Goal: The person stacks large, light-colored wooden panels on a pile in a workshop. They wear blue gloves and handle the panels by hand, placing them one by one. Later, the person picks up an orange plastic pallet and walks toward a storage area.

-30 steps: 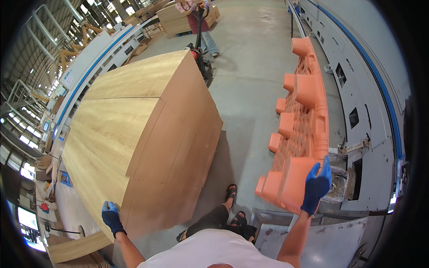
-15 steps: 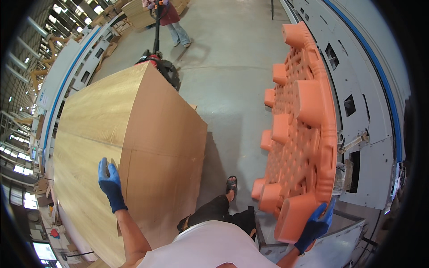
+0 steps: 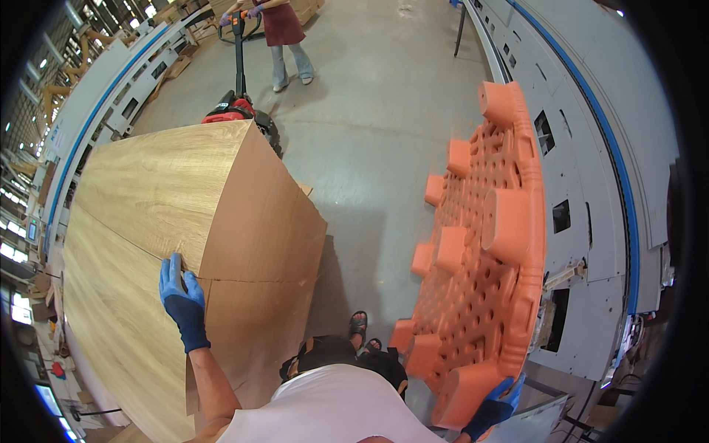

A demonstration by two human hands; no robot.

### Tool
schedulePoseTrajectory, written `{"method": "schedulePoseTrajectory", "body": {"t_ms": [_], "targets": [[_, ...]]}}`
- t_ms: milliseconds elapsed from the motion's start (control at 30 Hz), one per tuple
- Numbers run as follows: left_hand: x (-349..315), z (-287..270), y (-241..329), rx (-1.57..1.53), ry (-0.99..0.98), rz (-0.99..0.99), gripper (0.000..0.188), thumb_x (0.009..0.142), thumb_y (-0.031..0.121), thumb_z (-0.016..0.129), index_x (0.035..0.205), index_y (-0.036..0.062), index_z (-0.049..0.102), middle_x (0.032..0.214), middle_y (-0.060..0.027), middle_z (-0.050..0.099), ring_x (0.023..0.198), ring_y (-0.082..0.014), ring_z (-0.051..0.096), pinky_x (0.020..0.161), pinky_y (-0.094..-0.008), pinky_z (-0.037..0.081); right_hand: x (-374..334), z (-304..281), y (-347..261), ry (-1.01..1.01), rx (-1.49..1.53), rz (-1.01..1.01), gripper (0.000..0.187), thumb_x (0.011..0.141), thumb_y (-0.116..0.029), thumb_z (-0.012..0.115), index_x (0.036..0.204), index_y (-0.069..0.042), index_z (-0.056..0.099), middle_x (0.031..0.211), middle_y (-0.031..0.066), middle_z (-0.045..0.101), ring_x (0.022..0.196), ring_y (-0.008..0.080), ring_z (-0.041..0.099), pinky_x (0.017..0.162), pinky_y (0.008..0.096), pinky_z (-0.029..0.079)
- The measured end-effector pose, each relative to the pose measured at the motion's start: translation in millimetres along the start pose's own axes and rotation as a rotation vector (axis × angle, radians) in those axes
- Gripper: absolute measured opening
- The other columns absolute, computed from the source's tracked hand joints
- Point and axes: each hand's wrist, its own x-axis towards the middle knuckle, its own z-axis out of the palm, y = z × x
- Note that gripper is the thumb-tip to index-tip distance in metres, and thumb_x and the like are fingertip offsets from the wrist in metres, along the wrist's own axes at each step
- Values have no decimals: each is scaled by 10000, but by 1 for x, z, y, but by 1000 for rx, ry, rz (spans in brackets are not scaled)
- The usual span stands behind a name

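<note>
To my left stands a large stack of wood-grain boards (image 3: 140, 199) with brown sides. My left hand (image 3: 182, 303), in a blue-coated glove, rests on its top close to the right edge, fingers stretched out and holding nothing. On my right, an orange plastic pallet (image 3: 521, 251) stands tipped up on its long edge, its hollow feet facing left. My gloved right hand (image 3: 498, 407) grips the pallet's near end. Part of that hand is hidden, and its fingertips show against the pallet's outer side.
Beyond the stack, a person (image 3: 284, 29) holds the handle of a red and black pallet jack (image 3: 240, 111). Long grey machine frames with blue strips (image 3: 620, 177) run along both sides. Grey floor (image 3: 369, 155) lies between the stack and the pallet. A metal-edged box (image 3: 535, 413) sits behind my right hand.
The pallet's far end sits lower in the view, and its near end has shifted left. More of the person at the jack shows. My second foot has come into view. Both hands keep their contacts.
</note>
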Motion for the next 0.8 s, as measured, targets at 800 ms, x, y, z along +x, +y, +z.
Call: {"method": "schedulePoseTrajectory", "body": {"t_ms": [800], "targets": [[-1, 6, 4, -95, 57, -65, 288, 919, 90, 530, 1141, -61, 631, 1219, -222, 611, 1158, -337, 572, 983, -389, 446, 2, 0, -6, 21, -48, 57, 319, 938, -183, 560, 1207, -25, 627, 1102, 172, 677, 939, 337, 665, 788, 380, 517]]}}
